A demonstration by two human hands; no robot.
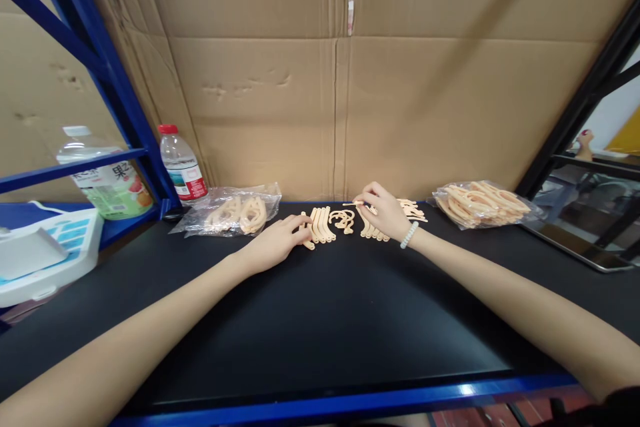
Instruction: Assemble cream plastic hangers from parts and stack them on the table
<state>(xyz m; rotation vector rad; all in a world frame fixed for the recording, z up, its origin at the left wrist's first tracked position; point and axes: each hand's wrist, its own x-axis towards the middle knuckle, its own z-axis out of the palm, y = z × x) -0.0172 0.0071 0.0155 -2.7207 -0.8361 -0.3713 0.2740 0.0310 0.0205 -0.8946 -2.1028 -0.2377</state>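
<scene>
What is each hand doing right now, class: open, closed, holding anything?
Left hand: open, palm down, fingertips on the row of curved strips.
Right hand: fingers pinched on a small strip.

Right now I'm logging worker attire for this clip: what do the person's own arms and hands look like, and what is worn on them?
Both forearms are bare, with no gloves and no rings that can be made out. The left hand wears nothing. The right hand has a white beaded bracelet at the wrist. A dark sleeve edge shows on the right upper arm.
</scene>
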